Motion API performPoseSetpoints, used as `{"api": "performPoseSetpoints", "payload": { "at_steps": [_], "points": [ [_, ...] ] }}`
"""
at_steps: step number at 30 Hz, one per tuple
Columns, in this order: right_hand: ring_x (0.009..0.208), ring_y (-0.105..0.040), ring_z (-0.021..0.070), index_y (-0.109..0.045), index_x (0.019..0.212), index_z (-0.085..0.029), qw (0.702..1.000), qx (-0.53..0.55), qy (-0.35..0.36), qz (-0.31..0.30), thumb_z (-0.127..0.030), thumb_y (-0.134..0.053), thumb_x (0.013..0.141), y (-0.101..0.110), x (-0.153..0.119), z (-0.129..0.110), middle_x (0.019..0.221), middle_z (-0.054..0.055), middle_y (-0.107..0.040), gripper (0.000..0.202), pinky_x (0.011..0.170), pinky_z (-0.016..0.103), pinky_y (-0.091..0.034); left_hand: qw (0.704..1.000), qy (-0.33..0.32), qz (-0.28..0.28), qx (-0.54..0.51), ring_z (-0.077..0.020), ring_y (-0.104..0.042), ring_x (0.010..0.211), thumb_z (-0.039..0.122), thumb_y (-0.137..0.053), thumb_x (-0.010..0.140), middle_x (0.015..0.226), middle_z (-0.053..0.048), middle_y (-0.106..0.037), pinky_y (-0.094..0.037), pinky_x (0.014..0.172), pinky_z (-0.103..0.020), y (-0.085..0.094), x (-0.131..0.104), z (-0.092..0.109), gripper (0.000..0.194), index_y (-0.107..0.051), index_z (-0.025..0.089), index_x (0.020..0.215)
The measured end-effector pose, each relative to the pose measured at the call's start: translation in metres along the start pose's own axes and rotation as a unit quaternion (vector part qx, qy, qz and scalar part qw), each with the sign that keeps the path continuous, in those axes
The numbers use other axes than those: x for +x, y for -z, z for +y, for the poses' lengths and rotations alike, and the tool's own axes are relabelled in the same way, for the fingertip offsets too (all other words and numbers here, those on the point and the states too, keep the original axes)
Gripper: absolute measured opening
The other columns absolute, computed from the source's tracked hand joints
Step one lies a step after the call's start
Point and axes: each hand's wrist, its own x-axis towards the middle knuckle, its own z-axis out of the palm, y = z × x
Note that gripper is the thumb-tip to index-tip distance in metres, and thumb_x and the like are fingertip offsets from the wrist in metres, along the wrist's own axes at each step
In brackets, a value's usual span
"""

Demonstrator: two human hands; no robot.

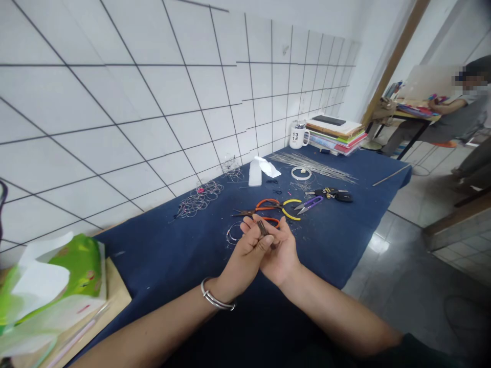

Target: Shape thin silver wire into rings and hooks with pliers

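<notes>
My left hand (247,253), with a silver bangle at its wrist, pinches a small dark brown, stick-like piece (262,228) between thumb and fingers. Its exact kind is unclear. Palm up beneath it is my right hand (284,253), loosely cupped with the thumb apart, against the left hand and the piece. Just beyond my hands lie pliers with orange handles (267,201) and a tool with yellow handles (292,208). A thin beaded loop (230,234) rests by my left fingers. Purple thread snips (310,205) lie to the right.
A dark blue cloth (161,260) covers the table. Wire coils (197,201) lie by the tiled wall. Farther back are thin wires (316,167), a white mug (298,135) and stacked books (335,135). A green tissue pack (82,266) is at left. Another person (456,120) sits beyond.
</notes>
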Motion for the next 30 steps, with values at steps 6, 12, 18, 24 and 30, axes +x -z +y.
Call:
{"api": "performPoseSetpoints", "payload": {
  "at_steps": [6, 12, 18, 24, 30],
  "points": [
    [0.11, -0.049, 0.0226, -0.057, 0.107, -0.018, 0.998, 0.039, -0.02, 0.034, -0.063, -0.025, 0.08, 0.004, 0.002, 0.002, 0.123, 0.008, -0.051, 0.061, 0.091, 0.041, -0.039, 0.999, 0.009, -0.002, 0.046, -0.0179, -0.054, 0.092, 0.027, -0.044, 0.085, 0.102, -0.005, -0.06, -0.04, 0.085, -0.03, -0.002, 0.0, -0.005, 0.023, -0.057, 0.017, 0.101],
    [0.107, -0.052, 0.0232, -0.061, 0.101, -0.015, 0.993, 0.102, -0.022, 0.049, -0.057, -0.037, 0.079, 0.006, 0.001, 0.006, 0.115, 0.01, -0.057, 0.052, 0.092, 0.039, -0.038, 0.999, -0.002, -0.001, 0.047, -0.0178, -0.054, 0.095, 0.027, -0.041, 0.086, 0.105, -0.006, -0.059, -0.04, 0.087, -0.031, -0.006, -0.002, -0.007, 0.026, -0.056, 0.015, 0.105],
    [0.107, -0.051, 0.0239, -0.063, 0.097, -0.015, 0.993, 0.111, -0.024, 0.039, -0.056, -0.04, 0.078, 0.009, 0.002, 0.008, 0.113, 0.01, -0.059, 0.051, 0.092, 0.038, -0.037, 0.997, -0.028, 0.003, 0.068, -0.0177, -0.054, 0.095, 0.025, -0.04, 0.087, 0.104, -0.006, -0.06, -0.039, 0.088, -0.031, -0.008, -0.006, -0.005, 0.026, -0.059, 0.016, 0.101],
    [0.102, -0.055, 0.0219, -0.063, 0.097, -0.016, 0.993, 0.109, -0.023, 0.031, -0.057, -0.04, 0.077, 0.007, 0.001, 0.011, 0.107, 0.009, -0.061, 0.051, 0.092, 0.037, -0.037, 0.987, -0.022, 0.022, 0.156, -0.0189, -0.052, 0.096, 0.023, -0.041, 0.085, 0.102, -0.006, -0.06, -0.034, 0.092, -0.034, -0.007, -0.01, -0.007, 0.025, -0.061, 0.019, 0.098],
    [0.098, -0.057, 0.0221, -0.063, 0.095, -0.015, 0.996, 0.065, -0.032, 0.053, -0.057, -0.04, 0.078, 0.003, 0.001, 0.006, 0.103, 0.01, -0.063, 0.05, 0.084, 0.036, -0.044, 0.993, -0.037, -0.008, 0.109, -0.0168, -0.055, 0.085, 0.025, -0.038, 0.086, 0.096, -0.006, -0.061, -0.041, 0.081, -0.029, 0.0, -0.009, 0.0, 0.025, -0.06, 0.016, 0.096]
  ]
}}
